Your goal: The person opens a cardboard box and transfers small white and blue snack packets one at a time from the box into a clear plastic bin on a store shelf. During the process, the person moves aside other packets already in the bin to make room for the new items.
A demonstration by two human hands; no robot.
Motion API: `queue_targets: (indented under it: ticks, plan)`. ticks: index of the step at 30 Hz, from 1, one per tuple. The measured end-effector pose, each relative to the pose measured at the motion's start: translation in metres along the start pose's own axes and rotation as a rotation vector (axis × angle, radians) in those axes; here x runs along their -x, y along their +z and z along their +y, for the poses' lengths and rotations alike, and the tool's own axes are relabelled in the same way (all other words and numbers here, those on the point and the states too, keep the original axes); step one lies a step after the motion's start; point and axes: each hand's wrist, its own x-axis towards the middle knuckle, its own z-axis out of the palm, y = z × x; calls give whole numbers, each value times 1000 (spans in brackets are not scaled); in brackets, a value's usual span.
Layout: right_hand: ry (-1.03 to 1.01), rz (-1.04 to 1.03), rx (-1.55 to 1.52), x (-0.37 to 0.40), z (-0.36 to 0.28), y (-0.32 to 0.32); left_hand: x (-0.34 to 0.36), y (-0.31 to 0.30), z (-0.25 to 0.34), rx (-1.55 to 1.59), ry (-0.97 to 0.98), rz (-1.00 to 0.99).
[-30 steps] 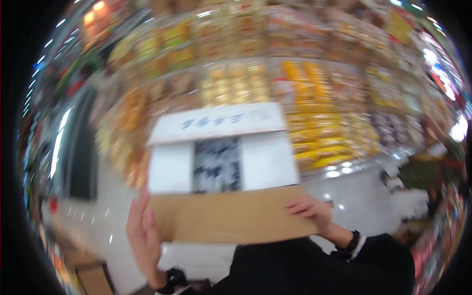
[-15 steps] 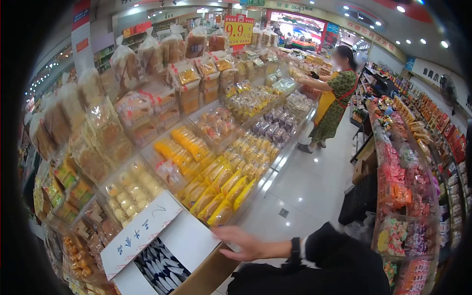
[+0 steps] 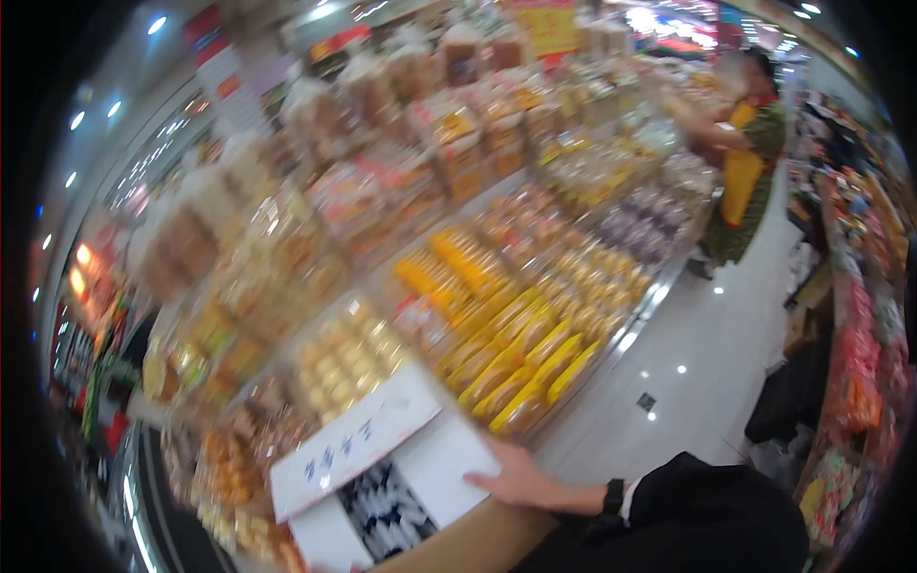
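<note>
An open cardboard box (image 3: 468, 537) with white inner flaps lies at the bottom centre, blue handwriting on its left flap. Through the opening show several small dark-and-white wrapped packets (image 3: 390, 511). My right hand (image 3: 516, 477), with a dark band on its wrist, grips the box's right edge, thumb over the white flap. At the frame's bottom edge a sliver of what looks like my left hand (image 3: 357, 568) shows by the box; its fingers are hidden. Just beyond the box are round pale buns (image 3: 349, 358) and yellow-wrapped breads (image 3: 525, 368).
A tiered bakery display with bagged loaves (image 3: 368, 91) fills the left and middle. A person in a yellow apron (image 3: 740, 177) stands at its far right, reaching over it. A tiled aisle (image 3: 659, 382) runs between this display and packaged-goods shelves (image 3: 855, 353) on the right.
The view has swung left, so the display, box and person appear further right and blurred. My right hand stays at the box's right edge, its thumb now further over the flap.
</note>
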Motion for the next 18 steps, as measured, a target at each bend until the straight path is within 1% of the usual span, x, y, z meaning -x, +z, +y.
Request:
queue_targets:
  ticks: [1,2,3,4,5,6,7,8,9,10,12,13,14,15,16,18]
  plan:
    - [20,-9,80,1,5,-1,-16,17,-19,-232,-22,20]
    - [18,-36,147,2,-8,-9,-27,25,-25,-471,-59,17]
    - [-45,3,271,7,-11,-11,-32,21,15,-320,-212,-78]
    - [-270,32,409,8,-15,-14,-37,15,37,-265,-252,-181]
    - [-384,16,474,8,-31,-22,-34,16,54,-315,-253,-197]
    - [-403,-14,462,5,-49,-19,-34,26,53,-449,-254,-243]
    - [-506,-93,614,6,-66,-17,-28,29,50,-470,-207,-218]
    - [-597,-171,767,13,-74,-13,-22,25,48,-468,-229,-229]
    - [-536,-302,695,12,-74,1,-25,25,52,-437,-214,-248]
    - [-527,-312,702,13,-77,20,-29,23,53,-399,-194,-265]
    - [-472,-428,829,13,-82,55,-29,10,57,-336,-183,-259]
    - [-401,-450,824,12,-84,64,-31,5,58,-276,-152,-263]
    - [-391,-468,834,9,-85,66,-32,0,57,-216,-127,-267]
    - [-357,-463,907,6,-90,64,-33,-2,56,-212,-94,-233]
    - [-324,-456,982,2,-94,60,-35,-4,55,-202,-108,-245]
    - [-291,-444,971,-2,-101,53,-38,-9,56,-159,-49,-272]
